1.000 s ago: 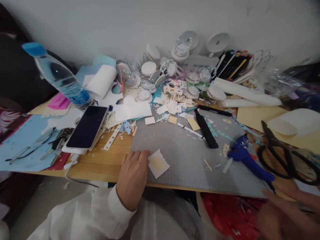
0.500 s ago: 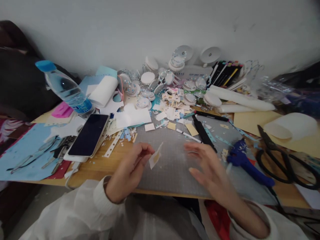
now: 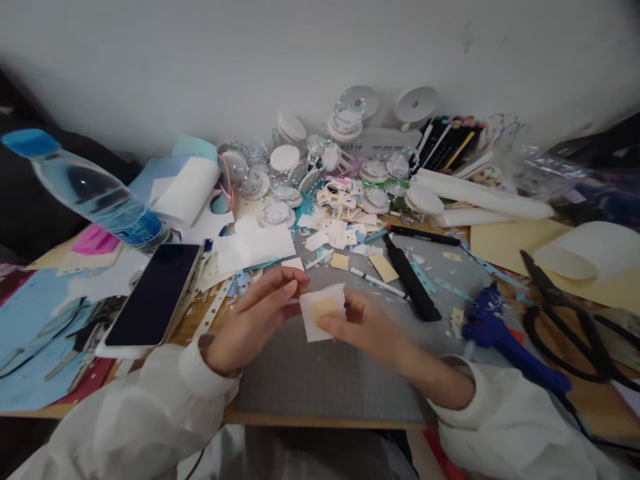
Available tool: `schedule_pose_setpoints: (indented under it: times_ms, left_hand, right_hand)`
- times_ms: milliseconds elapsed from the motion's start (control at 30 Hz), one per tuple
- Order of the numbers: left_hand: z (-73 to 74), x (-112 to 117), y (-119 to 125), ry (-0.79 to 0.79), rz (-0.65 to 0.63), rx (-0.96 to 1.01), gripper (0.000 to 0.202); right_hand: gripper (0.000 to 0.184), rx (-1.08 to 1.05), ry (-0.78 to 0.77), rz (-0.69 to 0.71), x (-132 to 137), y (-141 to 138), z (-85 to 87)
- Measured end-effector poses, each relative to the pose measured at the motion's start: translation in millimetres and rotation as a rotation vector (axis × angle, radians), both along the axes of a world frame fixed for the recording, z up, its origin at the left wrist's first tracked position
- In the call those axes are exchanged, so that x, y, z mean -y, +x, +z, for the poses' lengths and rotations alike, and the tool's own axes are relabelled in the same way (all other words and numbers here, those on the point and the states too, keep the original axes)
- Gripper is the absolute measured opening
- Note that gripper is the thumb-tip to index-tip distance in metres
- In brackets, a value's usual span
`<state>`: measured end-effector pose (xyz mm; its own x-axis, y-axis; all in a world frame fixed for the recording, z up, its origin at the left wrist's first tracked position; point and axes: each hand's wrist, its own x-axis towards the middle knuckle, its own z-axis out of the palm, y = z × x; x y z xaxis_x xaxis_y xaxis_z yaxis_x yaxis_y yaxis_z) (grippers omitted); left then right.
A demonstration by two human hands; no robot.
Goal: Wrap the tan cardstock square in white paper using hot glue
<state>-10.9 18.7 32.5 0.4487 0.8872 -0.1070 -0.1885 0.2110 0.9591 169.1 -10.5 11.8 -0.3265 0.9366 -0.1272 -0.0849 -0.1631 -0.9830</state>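
Over the near part of a grey mat (image 3: pixel 320 393), the right hand (image 3: pixel 373 327) pinches a white paper square (image 3: pixel 324 305) (a pale yellow patch sits in its middle) between thumb and fingers. The left hand (image 3: pixel 260 317) is at the square's left edge, its fingers curled; whether they grip it too, I cannot tell. Farther out lie a phone (image 3: pixel 155 293) on the left, a blue glue gun (image 3: pixel 515 347) and black scissors (image 3: pixel 553 293) on the right. Beyond are paper scraps (image 3: pixel 340 230), then white discs (image 3: pixel 285 159) near the wall (image 3: pixel 320 53).
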Motion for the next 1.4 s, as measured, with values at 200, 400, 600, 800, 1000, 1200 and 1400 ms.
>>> schedule_pose_setpoints:
  times_ms: [200,400,600,800,1000,1200,1400]
  left_hand:
    - [-25.7,-11,9,0.048,-0.102,-0.133,0.015]
    - [-30.0,-8,3,-0.233,-0.116,0.051,0.017]
    - [-24.4,-5,1,-0.227,-0.145,0.080,0.020]
    - [-26.3,-4,3,-0.240,-0.173,0.120,0.017]
    - [-26.1,-2,2,-0.273,-0.192,0.178,0.016]
    - [-24.1,-1,1,-0.189,-0.191,0.152,0.016]
    - [-26.6,-1,3,-0.056,-0.166,0.113,0.017]
  right_hand:
    - [0.018,0.017,-0.080,-0.072,-3,-2,-9.6]
    - [0.022,-0.358,-0.272,0.001,3,-1,-18.1]
    - [0.022,-0.554,-0.394,0.025,10,2,-20.7]
    - [0.030,-0.487,-0.400,0.078,15,-2,-20.3]
    - [0.032,-0.439,-0.368,0.101,18,-3,-22.6]
    - [0.029,-0.295,-0.147,0.136,18,0,-26.7]
    - [0.038,0.063,0.164,0.093,17,0,-19.1]
